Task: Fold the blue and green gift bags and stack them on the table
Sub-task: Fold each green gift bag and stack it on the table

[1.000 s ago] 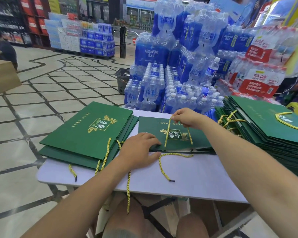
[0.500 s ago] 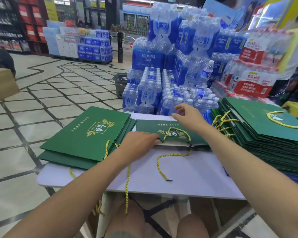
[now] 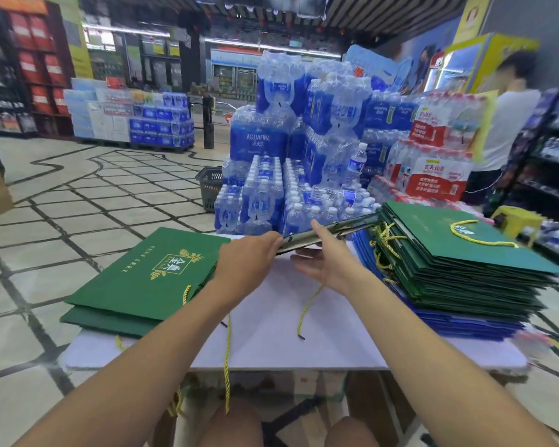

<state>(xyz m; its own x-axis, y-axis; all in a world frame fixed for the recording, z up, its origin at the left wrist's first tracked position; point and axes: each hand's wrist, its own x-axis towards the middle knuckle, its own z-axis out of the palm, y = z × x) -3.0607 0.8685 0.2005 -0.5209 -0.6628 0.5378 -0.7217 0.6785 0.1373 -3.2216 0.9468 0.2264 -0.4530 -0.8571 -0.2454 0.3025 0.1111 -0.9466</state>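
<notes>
Gripping one flat green gift bag (image 3: 349,226) mid-air at frame centre, left hand (image 3: 249,256) fingers curled round its left end. Reaching under it with right hand (image 3: 331,264), fingers straight and spread, thumb up at bag's near edge. Below: white worktop (image 3: 271,333) bearing two stacks, low green stack (image 3: 149,279) at left, tall green-over-blue stack (image 3: 459,269) at right. Behind: shrink-wrapped water packs (image 3: 304,150), one dark basket (image 3: 211,185) on tiled shop floor (image 3: 78,195), contents unclear.
</notes>
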